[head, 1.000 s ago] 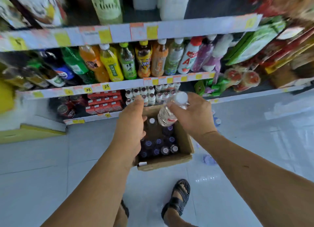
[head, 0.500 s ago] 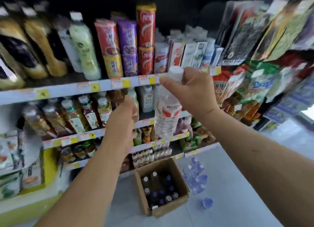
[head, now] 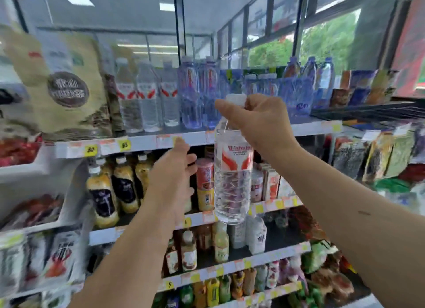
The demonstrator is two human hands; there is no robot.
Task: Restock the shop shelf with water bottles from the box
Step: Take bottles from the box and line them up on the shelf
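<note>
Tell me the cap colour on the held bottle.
White cap on the bottle the right hand grips; clearest in head view.

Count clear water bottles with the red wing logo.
4. One held bottle in the right hand; three on the top shelf: left bottle, middle bottle, right bottle. More may hide behind.

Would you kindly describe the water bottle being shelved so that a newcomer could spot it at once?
Find the top shelf, lined with water bottles. In front of its edge the right hand pinches a clear bottle by its white cap, hanging upright. Unlike the blue-tinted bottles behind, it is colourless with a red winged label, and it alone is off the shelf.
</note>
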